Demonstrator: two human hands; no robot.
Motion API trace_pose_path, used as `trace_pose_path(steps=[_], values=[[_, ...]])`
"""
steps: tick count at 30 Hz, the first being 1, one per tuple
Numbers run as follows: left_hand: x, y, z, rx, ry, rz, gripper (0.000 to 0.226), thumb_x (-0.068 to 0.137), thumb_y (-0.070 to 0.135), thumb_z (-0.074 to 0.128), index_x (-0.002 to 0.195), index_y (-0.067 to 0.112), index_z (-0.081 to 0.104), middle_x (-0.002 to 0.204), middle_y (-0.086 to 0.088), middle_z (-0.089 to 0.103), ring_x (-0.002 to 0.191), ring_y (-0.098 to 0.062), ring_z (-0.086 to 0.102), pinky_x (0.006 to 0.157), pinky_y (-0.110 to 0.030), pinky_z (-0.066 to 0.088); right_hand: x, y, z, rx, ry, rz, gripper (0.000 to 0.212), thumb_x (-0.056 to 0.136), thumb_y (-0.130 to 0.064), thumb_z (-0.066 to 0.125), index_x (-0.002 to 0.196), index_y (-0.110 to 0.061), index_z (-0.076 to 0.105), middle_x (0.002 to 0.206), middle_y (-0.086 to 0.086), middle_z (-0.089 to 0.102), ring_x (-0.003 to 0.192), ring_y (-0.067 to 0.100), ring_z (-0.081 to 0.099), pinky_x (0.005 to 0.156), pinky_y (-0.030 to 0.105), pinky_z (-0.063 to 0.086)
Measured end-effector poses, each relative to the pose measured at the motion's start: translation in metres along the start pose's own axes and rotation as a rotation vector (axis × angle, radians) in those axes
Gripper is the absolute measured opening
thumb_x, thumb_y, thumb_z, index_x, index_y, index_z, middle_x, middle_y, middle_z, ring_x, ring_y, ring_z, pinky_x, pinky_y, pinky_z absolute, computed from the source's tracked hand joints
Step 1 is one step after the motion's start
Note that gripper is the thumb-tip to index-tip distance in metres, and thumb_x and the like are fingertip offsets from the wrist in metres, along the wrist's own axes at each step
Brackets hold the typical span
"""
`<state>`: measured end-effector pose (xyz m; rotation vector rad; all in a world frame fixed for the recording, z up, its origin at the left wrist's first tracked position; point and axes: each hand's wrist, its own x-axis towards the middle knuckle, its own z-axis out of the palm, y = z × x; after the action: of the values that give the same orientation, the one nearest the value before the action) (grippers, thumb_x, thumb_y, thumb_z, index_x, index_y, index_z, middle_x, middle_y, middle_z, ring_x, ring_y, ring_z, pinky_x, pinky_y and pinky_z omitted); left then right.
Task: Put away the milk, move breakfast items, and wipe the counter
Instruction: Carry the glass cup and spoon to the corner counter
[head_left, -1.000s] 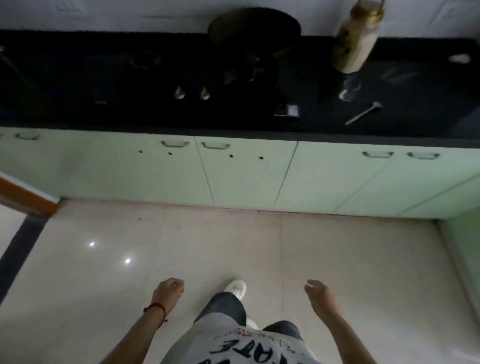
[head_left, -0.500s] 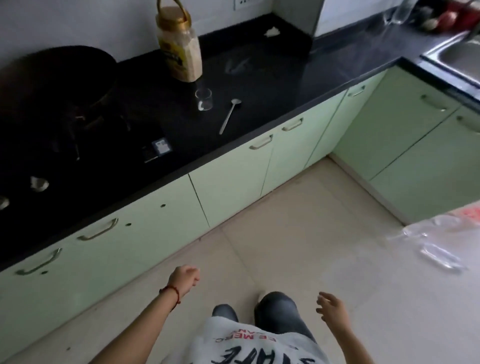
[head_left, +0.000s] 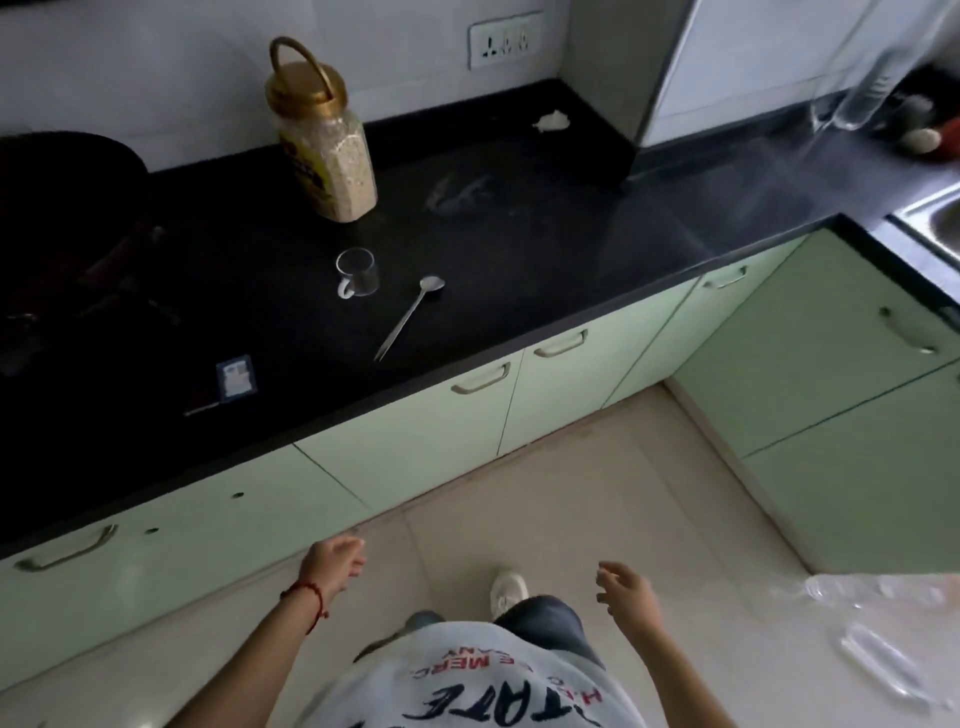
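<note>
Standing toward the desk's (head_left: 519, 249) back edge, the grain jar (head_left: 324, 140); nearer the front edge lie a glass cup (head_left: 357, 271) and spoon (head_left: 408, 318) — just beside each other. Left hand (head_left: 332, 564) and right hand (head_left: 626, 590) hang loose-fingered over the floor — holding nothing.

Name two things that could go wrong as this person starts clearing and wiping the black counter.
1. The spoon lies with its handle tip close to the counter edge; a careless wipe could sweep it to the floor.
2. The small glass cup stands right in front of the tall jar; reaching over it for the jar could knock it over. Both the left hand and the right hand are empty, so nothing steadies either.
</note>
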<state>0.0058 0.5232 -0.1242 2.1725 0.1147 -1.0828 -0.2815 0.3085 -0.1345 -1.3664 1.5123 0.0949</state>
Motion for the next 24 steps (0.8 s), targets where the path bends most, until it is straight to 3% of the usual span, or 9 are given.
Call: trace_pose_path(steps=[3,6,10,13,19,24], values=[[0.001,0.008,0.006,-0.062,0.043,-0.036,0.022,0.089,0.014,0.049,0.103,0.002,0.060,0.089,-0.017,0.063,0.080,-0.027,0.059,0.067,-0.029,0.045,0.033,-0.054,-0.018,-0.047,-0.028,-0.093,0.028,0.090,-0.009,0.050,0.115,0.000,0.058,0.089,0.012,0.061,0.063,0.015,0.057,0.056,0.025,0.040],[-0.002,0.014,0.005,-0.115,0.086,-0.063,0.024,0.089,0.016,0.049,0.105,0.001,0.061,0.089,-0.016,0.065,0.084,-0.029,0.062,0.068,-0.030,0.047,0.053,-0.111,-0.019,-0.092,-0.076,-0.194,0.028,0.090,-0.010,0.051,0.115,-0.001,0.060,0.089,0.011,0.063,0.071,0.022,0.061,0.061,0.028,0.043],[-0.009,0.033,-0.004,-0.178,0.135,0.012,0.012,0.088,0.019,0.053,0.083,0.015,0.063,0.086,-0.013,0.068,0.090,-0.029,0.065,0.081,-0.036,0.048,0.061,-0.194,-0.005,-0.068,-0.140,-0.396,0.027,0.092,-0.014,0.050,0.114,-0.005,0.060,0.097,0.013,0.068,0.079,0.024,0.064,0.071,0.032,0.049],[-0.012,0.065,-0.017,-0.241,0.174,0.129,0.014,0.086,0.018,0.056,0.077,0.026,0.062,0.082,-0.004,0.067,0.084,-0.025,0.063,0.077,-0.031,0.046,0.060,-0.256,0.013,-0.057,-0.163,-0.556,0.026,0.092,-0.018,0.052,0.112,-0.006,0.061,0.094,0.009,0.068,0.084,0.022,0.065,0.078,0.036,0.052],[0.003,0.149,-0.046,-0.363,0.253,0.358,0.024,0.091,0.008,0.048,0.083,0.026,0.061,0.083,-0.003,0.066,0.078,-0.018,0.063,0.060,-0.011,0.052,0.073,-0.359,0.044,-0.164,-0.151,-0.718,0.028,0.091,-0.017,0.051,0.117,-0.013,0.060,0.100,0.003,0.065,0.094,0.013,0.060,0.076,0.018,0.043],[0.038,0.213,-0.063,-0.324,0.299,0.461,0.020,0.090,0.010,0.049,0.088,0.027,0.060,0.086,0.002,0.065,0.083,-0.017,0.063,0.075,-0.026,0.049,0.103,-0.405,0.067,-0.475,-0.116,-0.893,0.036,0.089,-0.014,0.051,0.125,-0.016,0.052,0.125,0.006,0.058,0.114,0.023,0.055,0.091,0.036,0.047]])
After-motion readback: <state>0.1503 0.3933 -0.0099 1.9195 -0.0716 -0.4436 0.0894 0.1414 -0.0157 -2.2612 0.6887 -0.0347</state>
